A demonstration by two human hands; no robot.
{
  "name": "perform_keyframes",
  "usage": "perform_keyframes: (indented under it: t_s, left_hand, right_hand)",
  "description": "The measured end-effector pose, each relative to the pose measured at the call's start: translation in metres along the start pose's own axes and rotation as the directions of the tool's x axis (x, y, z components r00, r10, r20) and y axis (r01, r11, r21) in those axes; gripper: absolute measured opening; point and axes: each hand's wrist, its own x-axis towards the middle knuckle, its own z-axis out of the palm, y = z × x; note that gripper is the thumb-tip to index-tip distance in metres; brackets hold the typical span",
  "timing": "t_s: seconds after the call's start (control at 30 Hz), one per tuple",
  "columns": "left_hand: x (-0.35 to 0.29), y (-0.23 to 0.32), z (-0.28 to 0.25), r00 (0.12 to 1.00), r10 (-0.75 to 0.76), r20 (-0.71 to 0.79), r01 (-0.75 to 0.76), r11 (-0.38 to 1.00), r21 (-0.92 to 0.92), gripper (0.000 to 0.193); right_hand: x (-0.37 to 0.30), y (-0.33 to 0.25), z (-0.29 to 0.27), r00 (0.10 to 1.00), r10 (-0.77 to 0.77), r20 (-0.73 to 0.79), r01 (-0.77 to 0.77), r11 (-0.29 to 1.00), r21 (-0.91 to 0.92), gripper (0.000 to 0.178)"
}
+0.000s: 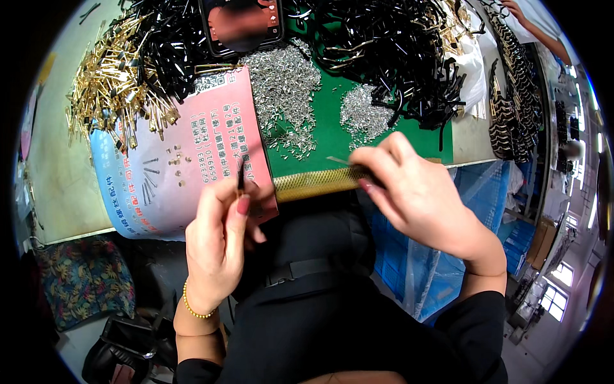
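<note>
My left hand (217, 237), with a beaded gold bracelet at the wrist, is closed above the front edge of the table. Between its thumb and fingers it pinches a thin dark strip (241, 176) standing nearly upright. My right hand (416, 195) is closed too, over a gold mesh-patterned edging (313, 184). From its fingertips a slender silver piece (339, 160) sticks out to the left; its kind cannot be made out. Beyond the hands, small silver metal parts lie in a large heap (278, 89) and a smaller heap (366, 114) on a green mat (332, 144).
Black eyeglass temples (377, 48) and gold ones (115, 77) are piled at the back. A phone (214, 45) stands at the back middle. Under several loose pieces lies a pink-and-blue printed sheet (192, 147). A blue crate (396, 256) is below right; another person's arm (543, 35) shows far right.
</note>
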Motion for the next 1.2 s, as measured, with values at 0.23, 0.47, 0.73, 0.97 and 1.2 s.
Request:
perform_keyframes:
  t_s: [0.23,0.47,0.73,0.97,1.2]
  left_hand:
    - [0.014,0.004,0.023,0.997,-0.045,0.068,0.063,0.955,-0.289,0.020]
    - [0.006,0.001,0.015,0.999,-0.026,-0.021,0.017,0.939,-0.345,0.024]
    - [0.008,-0.005,0.012,0.998,-0.035,-0.053,0.016,0.947,-0.321,0.026]
    - [0.010,-0.002,0.009,0.994,-0.045,-0.100,0.010,0.946,-0.324,0.026]
    - [0.013,0.000,0.009,0.996,-0.052,-0.071,0.027,0.947,-0.321,0.027]
  right_hand:
    - [0.025,-0.018,0.011,0.997,-0.064,0.044,0.068,0.994,-0.081,0.053]
    - [0.029,-0.017,0.013,0.997,-0.075,0.022,0.076,0.995,-0.065,0.049]
    - [0.033,-0.019,0.012,0.996,-0.079,0.038,0.082,0.993,-0.080,0.049]
    - [0.035,-0.021,0.013,0.997,-0.070,0.045,0.074,0.994,-0.080,0.049]
    - [0.037,-0.024,0.010,0.997,-0.049,0.063,0.054,0.995,-0.078,0.050]
